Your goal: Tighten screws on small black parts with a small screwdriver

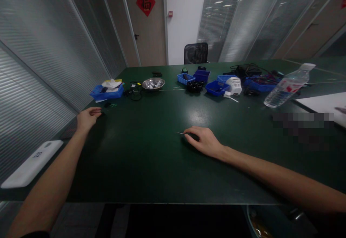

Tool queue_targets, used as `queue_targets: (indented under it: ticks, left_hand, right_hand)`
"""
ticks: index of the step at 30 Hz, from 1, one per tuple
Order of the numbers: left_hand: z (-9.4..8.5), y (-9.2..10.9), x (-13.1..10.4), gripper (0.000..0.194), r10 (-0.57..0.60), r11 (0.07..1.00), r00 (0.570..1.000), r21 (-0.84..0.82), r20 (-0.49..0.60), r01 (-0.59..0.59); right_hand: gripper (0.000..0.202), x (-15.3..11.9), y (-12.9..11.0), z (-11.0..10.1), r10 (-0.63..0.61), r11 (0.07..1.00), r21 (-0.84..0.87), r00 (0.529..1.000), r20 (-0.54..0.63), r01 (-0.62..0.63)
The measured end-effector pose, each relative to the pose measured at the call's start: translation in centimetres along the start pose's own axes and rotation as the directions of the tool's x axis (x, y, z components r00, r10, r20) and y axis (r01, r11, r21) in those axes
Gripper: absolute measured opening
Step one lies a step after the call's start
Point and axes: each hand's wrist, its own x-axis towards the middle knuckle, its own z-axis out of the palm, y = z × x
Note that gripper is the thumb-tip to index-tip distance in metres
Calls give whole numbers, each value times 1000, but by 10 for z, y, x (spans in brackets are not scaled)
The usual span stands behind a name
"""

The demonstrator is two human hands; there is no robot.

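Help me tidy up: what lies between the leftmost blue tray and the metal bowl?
Black cables, loosely tangled, with small white and yellow patches, lie between the blue tray and the metal bowl, as the head view shows.

"福" on red door sign (146,1)

One slender pale item (181,133) is being held near centre, nearly level, its exposed end pointing left (remainder hidden). One small dark piece (102,113) is showing at left, farther off, its exact shape appearing unclear.
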Motion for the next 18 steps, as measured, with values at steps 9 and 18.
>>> queue_targets:
  ticks: [9, 18]
  left_hand:
    - [-3, 11, -12, 33, 80, 980, 995, 186, -66, -66]
    - [-5, 9, -16, 38, 143, 950, 989, 283, -25, -130]
  right_hand:
    - [33, 0, 0, 1, -2, 1000, -13, 1000, 8, 2]
    - [34, 0, 0, 2, -4, 1000, -19, 1000, 6, 4]
